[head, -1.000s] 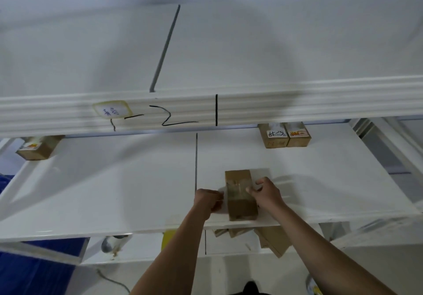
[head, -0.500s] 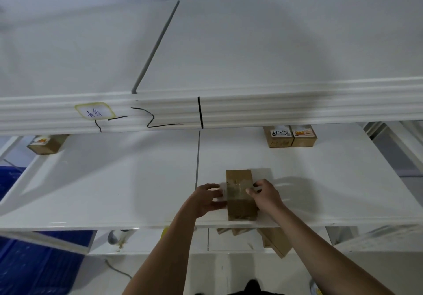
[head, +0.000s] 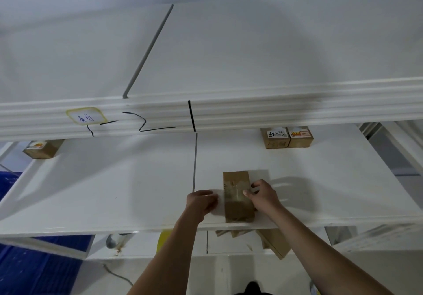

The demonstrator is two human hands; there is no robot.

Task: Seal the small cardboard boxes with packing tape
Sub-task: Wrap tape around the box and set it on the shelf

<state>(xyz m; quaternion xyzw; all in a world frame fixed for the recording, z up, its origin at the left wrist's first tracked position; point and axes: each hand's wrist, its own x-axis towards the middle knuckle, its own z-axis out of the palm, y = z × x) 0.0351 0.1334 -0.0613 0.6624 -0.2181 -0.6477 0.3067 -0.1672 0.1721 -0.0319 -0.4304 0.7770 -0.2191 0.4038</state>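
Note:
A small brown cardboard box (head: 237, 205) lies on the white shelf (head: 114, 191), close to its front edge. A clear strip of tape (head: 233, 191) runs across the box's top. It seems to continue left of the box as a pale film reaching my left hand (head: 201, 203). That hand sits just left of the box with its fingers curled on the film's end. My right hand (head: 263, 195) grips the box's right side, thumb pressed on the taped top.
Two labelled boxes (head: 275, 137) (head: 299, 136) stand at the back right of the shelf, another box (head: 42, 149) at the far left. An upper shelf edge (head: 251, 111) overhangs. Flat cardboard (head: 274, 242) lies below the front edge, and a blue bin (head: 34, 269) is at the lower left.
My left hand's fingers, spread against the box's left side half a second ago, have curled and drawn slightly left. The right hand and the box have stayed put.

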